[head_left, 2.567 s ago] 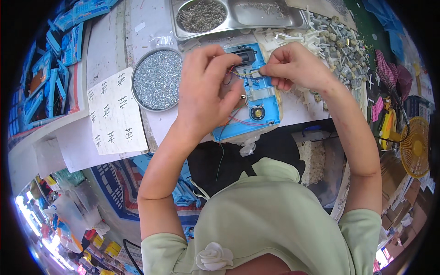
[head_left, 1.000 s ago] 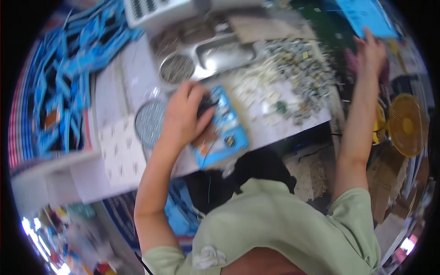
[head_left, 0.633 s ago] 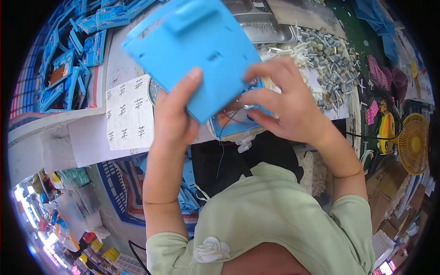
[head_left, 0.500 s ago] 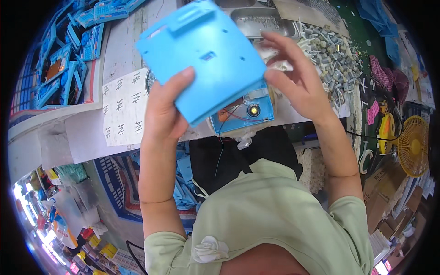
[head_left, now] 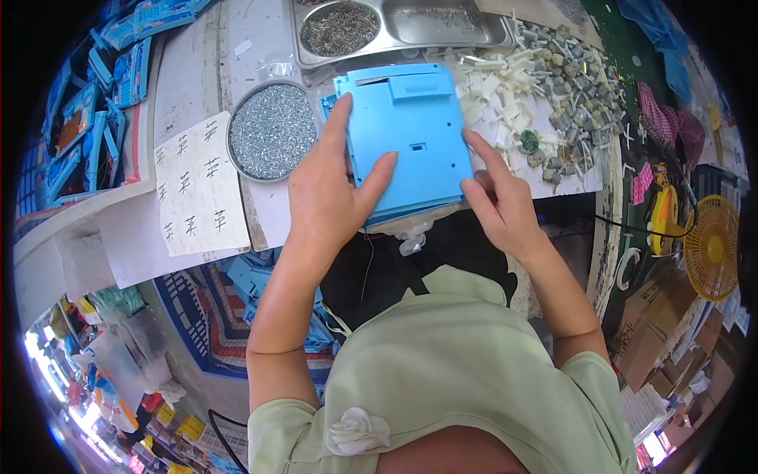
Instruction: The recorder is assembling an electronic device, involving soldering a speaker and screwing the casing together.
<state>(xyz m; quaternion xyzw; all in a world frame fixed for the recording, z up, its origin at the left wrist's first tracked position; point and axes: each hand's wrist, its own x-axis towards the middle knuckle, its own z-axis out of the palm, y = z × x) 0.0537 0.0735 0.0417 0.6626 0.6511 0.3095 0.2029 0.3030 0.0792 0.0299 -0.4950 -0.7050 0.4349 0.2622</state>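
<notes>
While I look down through the head view, the blue plastic cover (head_left: 408, 142) sits flat near the front edge of the white worktable (head_left: 260, 201), a squarish light-blue panel with a raised tab and slot along its far edge, a small rectangular cutout near the middle and a few tiny holes; it lies over a second blue piece whose rim peeks out at its left and near edges. My left hand (head_left: 328, 186) lies spread on the cover's left side, index finger running up the left edge, thumb angled onto the panel face, pressing rather than pinching. My right hand (head_left: 497, 197) is open too, fingers extended, fingertips touching the cover's right edge and near corner. Room is tight: a round tin of small screws (head_left: 272, 130) is just beside the cover on the left, touching or nearly so, I cannot tell which. A steel tray (head_left: 399, 24) with more screws sits just beyond the far edge. A heap of white plastic parts and grey motors (head_left: 545, 95) crowds the right side. A paper sheet with tally marks (head_left: 197, 186) lies further left, well apart. Near side drops off the table edge toward my lap, the only open side.
</notes>
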